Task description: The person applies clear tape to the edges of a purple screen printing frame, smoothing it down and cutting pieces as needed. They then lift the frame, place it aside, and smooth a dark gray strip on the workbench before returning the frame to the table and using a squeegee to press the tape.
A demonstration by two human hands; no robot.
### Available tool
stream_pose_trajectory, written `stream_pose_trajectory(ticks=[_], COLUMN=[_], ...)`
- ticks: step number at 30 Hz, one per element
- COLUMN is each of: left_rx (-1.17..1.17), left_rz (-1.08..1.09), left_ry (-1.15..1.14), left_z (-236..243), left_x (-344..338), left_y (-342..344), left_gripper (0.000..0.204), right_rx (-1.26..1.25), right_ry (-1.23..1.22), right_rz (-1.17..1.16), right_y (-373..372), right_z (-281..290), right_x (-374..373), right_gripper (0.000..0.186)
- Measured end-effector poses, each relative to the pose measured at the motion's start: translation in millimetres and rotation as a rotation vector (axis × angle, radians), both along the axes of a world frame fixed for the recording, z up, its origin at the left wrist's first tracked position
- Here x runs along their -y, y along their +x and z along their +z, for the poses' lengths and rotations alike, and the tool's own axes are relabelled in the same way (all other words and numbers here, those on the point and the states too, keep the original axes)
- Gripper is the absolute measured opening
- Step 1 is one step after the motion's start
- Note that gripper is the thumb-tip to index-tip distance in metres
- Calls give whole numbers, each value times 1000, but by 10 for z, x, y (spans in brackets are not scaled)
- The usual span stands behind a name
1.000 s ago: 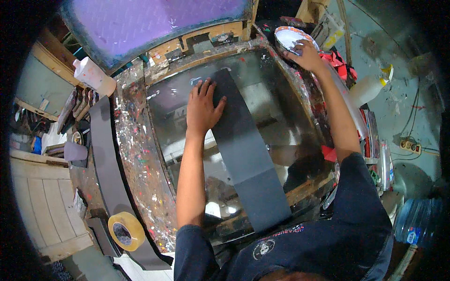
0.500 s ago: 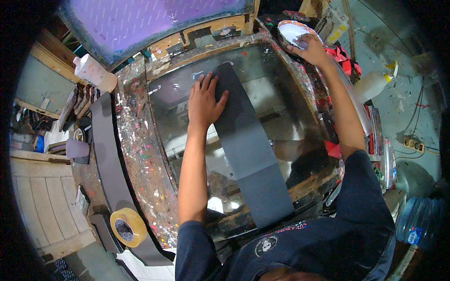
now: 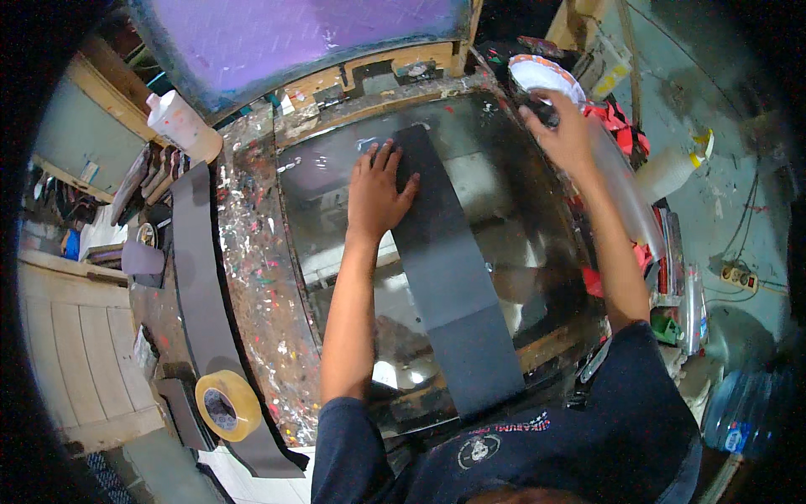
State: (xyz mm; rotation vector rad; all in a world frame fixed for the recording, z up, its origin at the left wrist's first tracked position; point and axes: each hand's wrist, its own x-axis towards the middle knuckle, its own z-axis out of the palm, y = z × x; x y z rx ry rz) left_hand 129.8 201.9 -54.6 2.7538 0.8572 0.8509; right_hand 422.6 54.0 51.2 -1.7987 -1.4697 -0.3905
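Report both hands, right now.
Left hand: open, spread at the left edge of the middle dark strip.
Right hand: fingers curled, apparently holding a small dark item.

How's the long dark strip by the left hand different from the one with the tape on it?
The middle strip looks bluish-black; the side strip looks brownish-grey. The middle strip lies across the shiny panel, the side strip along the table's left side. The left hand reaches over the middle strip's edge; the tape roll sits on the side strip. Both are long and dark.
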Motion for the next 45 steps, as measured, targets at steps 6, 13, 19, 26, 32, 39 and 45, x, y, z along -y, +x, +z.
stream_pose_trajectory(ticks=[6, 13, 19, 26, 32, 39, 45], left_rx=[-45, -7, 18, 42, 26, 23, 1], left_rz=[11, 1, -4, -5, -4, -5, 0], left_ry=[3, -31, -21, -22, -32, -48, -42], left_z=[27, 49, 18, 17, 34, 33, 41], left_x=[40, 50, 43, 45, 44, 52, 51], left_y=[-18, 28, 16, 21, 24, 29, 17], left_gripper=[61, 58, 58, 58, 58, 59, 60], right_rx=[-158, -26, 53, 92, 97, 105, 76], right_ry=[-277, -253, -288, -276, -274, -256, -366], right_rz=[318, 275, 246, 269, 256, 234, 267], right_y=[-658, -714, -684, -668, -656, -638, -648], right_z=[-331, -721, -841, -829, -855, -886, -797], right_x=[-369, -996, -1116, -1115, -1137, -1134, -1132], right_gripper=[37, 47, 45, 42, 42, 43, 48])
